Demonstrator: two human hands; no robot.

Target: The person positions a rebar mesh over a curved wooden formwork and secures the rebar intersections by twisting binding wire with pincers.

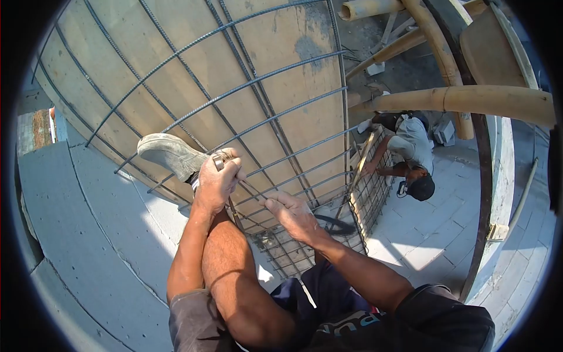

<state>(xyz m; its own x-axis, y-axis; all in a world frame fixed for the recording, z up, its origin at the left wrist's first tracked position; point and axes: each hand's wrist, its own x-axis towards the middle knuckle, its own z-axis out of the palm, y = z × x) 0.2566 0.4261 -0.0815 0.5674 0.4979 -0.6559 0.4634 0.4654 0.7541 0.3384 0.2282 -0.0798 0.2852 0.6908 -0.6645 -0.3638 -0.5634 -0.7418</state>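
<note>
A co-worker (412, 138) in a dark cap (421, 188) bends near bamboo poles (469, 98).

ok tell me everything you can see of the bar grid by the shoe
The bar grid has ribbed, grey bars that look like steel, crossing with wide openings, two running close together near its middle. It spans a tan panel, with free bar ends at its left. A shoe overlaps it; contact is unclear.

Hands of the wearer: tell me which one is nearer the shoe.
The left hand, curled close beside the shoe in the head view. The right hand is farther off, to its right.
</note>
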